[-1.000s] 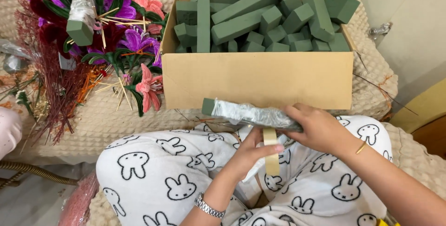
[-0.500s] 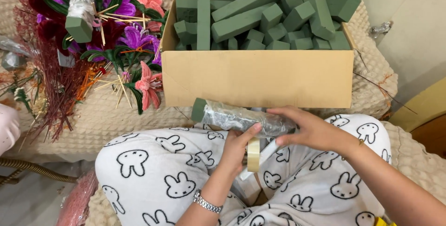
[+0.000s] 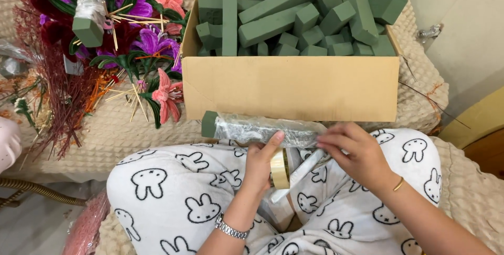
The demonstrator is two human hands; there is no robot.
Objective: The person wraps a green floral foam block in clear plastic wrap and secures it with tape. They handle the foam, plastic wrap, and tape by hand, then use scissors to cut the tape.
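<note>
A green foam bar (image 3: 247, 127) wrapped in clear plastic lies across my lap, its bare green end pointing left. My left hand (image 3: 261, 161) holds a roll of clear tape (image 3: 279, 169) just below the bar, thumb raised against the wrap. My right hand (image 3: 354, 152) rests on the bar's right end, fingers pinching the plastic. A strip of tape or wrap (image 3: 299, 173) runs down diagonally between the two hands.
A cardboard box (image 3: 294, 89) full of several green foam blocks (image 3: 294, 19) stands just beyond my knees. Artificial flowers (image 3: 113, 40) with another wrapped foam bar (image 3: 89, 11) lie at the left on a beige textured cover (image 3: 84, 129). A wall is at the right.
The wrapped bar has shifted left and lower across my lap. My left hand with the tape roll has moved right under the bar, and a strip now stretches between the hands.
</note>
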